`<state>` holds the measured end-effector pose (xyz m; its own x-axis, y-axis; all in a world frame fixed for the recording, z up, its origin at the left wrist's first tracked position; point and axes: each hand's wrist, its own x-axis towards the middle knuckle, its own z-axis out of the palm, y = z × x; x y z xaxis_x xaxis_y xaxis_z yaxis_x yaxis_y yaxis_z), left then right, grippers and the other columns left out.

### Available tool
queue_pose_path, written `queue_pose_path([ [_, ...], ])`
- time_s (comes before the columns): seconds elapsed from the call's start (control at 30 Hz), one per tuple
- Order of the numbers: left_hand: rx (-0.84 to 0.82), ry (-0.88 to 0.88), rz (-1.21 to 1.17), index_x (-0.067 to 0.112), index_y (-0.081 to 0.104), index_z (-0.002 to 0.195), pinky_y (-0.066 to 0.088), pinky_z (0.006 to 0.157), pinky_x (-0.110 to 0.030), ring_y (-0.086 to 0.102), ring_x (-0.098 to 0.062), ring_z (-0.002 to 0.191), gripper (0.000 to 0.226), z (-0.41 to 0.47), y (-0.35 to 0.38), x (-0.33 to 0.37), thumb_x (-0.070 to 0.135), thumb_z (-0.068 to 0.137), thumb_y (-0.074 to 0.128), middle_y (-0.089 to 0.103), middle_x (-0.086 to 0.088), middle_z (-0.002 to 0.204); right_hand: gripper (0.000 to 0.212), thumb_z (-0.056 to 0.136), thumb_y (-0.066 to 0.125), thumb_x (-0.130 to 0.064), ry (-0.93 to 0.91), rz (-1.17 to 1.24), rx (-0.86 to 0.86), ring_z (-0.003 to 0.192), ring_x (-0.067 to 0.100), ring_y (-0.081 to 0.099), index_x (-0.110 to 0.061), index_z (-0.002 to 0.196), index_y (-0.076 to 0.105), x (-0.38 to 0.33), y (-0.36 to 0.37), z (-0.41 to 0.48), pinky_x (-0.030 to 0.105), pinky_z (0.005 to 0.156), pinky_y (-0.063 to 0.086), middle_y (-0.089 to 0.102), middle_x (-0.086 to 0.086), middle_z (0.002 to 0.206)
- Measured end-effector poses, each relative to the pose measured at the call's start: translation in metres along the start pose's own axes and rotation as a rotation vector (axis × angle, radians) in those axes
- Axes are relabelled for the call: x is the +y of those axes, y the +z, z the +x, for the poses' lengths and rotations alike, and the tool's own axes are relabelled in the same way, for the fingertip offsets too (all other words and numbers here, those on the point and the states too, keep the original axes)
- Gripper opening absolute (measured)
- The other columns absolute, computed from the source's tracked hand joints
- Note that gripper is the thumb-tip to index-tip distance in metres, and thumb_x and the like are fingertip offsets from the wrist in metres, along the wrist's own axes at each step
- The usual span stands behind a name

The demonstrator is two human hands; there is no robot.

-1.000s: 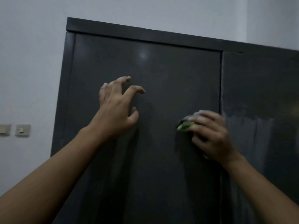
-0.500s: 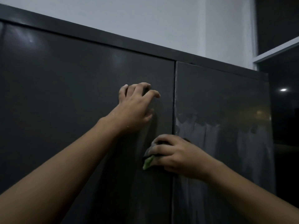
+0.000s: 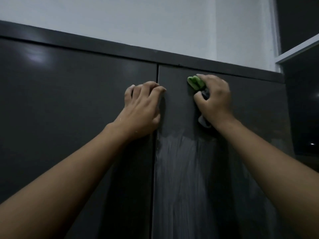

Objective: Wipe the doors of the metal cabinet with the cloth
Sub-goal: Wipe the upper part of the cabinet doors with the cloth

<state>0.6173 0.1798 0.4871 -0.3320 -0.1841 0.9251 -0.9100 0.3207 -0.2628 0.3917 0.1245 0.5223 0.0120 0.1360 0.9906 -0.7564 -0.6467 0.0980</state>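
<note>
Head view: right hand [image 3: 214,100] grips a crumpled green cloth [image 3: 195,82] on the glossy, streaked door [image 3: 255,114]; left hand [image 3: 141,107] beside it curls empty.

1. Your right hand [image 3: 214,100] grips the cloth [image 3: 196,82] and presses it to the right door [image 3: 250,135] of the metal cabinet [image 3: 103,47], just under the top rail.
2. A green fold of the cloth sticks out by your fingers.
3. Your left hand [image 3: 143,107] rests on the left door [image 3: 69,118], fingers bent, tips at the seam.
4. Pale streaks [image 3: 181,169] run down the right door below your hands.
</note>
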Motion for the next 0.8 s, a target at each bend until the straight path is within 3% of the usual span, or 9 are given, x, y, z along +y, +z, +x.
queue_pose_path([
  [0.1, 0.018, 0.005, 0.012, 0.020, 0.033, 0.146, 0.004, 0.119, -0.046, 0.027, -0.025, 0.133, 0.064, -0.006, 0.004, -0.001, 0.030, 0.084, 0.046, 0.030, -0.004, 0.144, 0.040, 0.079, 0.062, -0.020, -0.216, 0.067, -0.099, 0.110, 0.023, 0.060, -0.016, 0.118, 0.070, -0.013, 0.005, -0.025, 0.030, 0.105, 0.037, 0.069, 0.000, 0.116],
  [0.27, 0.011, 0.005, 0.026, 0.021, 0.038, 0.144, 0.006, 0.120, -0.046, 0.031, -0.025, 0.137, 0.060, -0.008, 0.005, -0.003, 0.034, 0.085, 0.045, 0.033, -0.003, 0.147, 0.030, 0.091, 0.067, -0.033, -0.516, 0.198, -0.356, 0.113, 0.021, 0.057, -0.021, 0.117, 0.073, -0.027, 0.000, -0.093, 0.038, 0.099, 0.044, 0.068, -0.004, 0.118],
  [0.4, -0.015, -0.024, 0.051, 0.025, 0.036, 0.145, -0.001, 0.120, -0.041, 0.028, -0.022, 0.141, 0.059, -0.008, 0.006, -0.002, 0.039, 0.087, 0.040, 0.031, 0.001, 0.149, 0.017, 0.096, 0.065, -0.028, -0.721, 0.303, -0.397, 0.107, 0.023, 0.062, -0.023, 0.106, 0.078, -0.020, -0.005, -0.141, 0.041, 0.091, 0.047, 0.071, -0.007, 0.113],
  [0.53, -0.052, -0.014, 0.154, 0.024, 0.027, 0.151, -0.004, 0.121, -0.043, 0.018, -0.021, 0.146, 0.060, -0.015, 0.011, 0.001, 0.039, 0.094, 0.032, 0.022, 0.000, 0.157, 0.018, 0.099, 0.062, -0.025, -0.936, 0.217, -0.402, 0.108, 0.026, 0.063, -0.021, 0.108, 0.076, 0.016, -0.019, -0.138, 0.041, 0.089, 0.050, 0.070, -0.005, 0.116],
  [0.67, -0.075, -0.025, 0.225, 0.023, 0.021, 0.155, -0.003, 0.121, -0.047, 0.010, -0.020, 0.150, 0.059, -0.019, 0.017, 0.004, 0.038, 0.098, 0.025, 0.017, 0.001, 0.161, 0.016, 0.098, 0.064, -0.018, -0.665, 0.157, -0.143, 0.095, 0.028, 0.065, -0.013, 0.105, 0.077, 0.039, -0.017, -0.093, 0.040, 0.092, 0.049, 0.072, 0.001, 0.111],
  [0.8, -0.075, -0.045, 0.244, 0.024, 0.020, 0.155, -0.004, 0.121, -0.047, 0.009, -0.019, 0.150, 0.061, -0.018, 0.017, 0.005, 0.039, 0.096, 0.026, 0.016, 0.001, 0.161, 0.021, 0.097, 0.061, -0.023, -0.266, 0.124, -0.004, 0.101, 0.031, 0.058, -0.017, 0.112, 0.075, 0.012, 0.002, -0.082, 0.045, 0.089, 0.048, 0.070, -0.003, 0.114],
])
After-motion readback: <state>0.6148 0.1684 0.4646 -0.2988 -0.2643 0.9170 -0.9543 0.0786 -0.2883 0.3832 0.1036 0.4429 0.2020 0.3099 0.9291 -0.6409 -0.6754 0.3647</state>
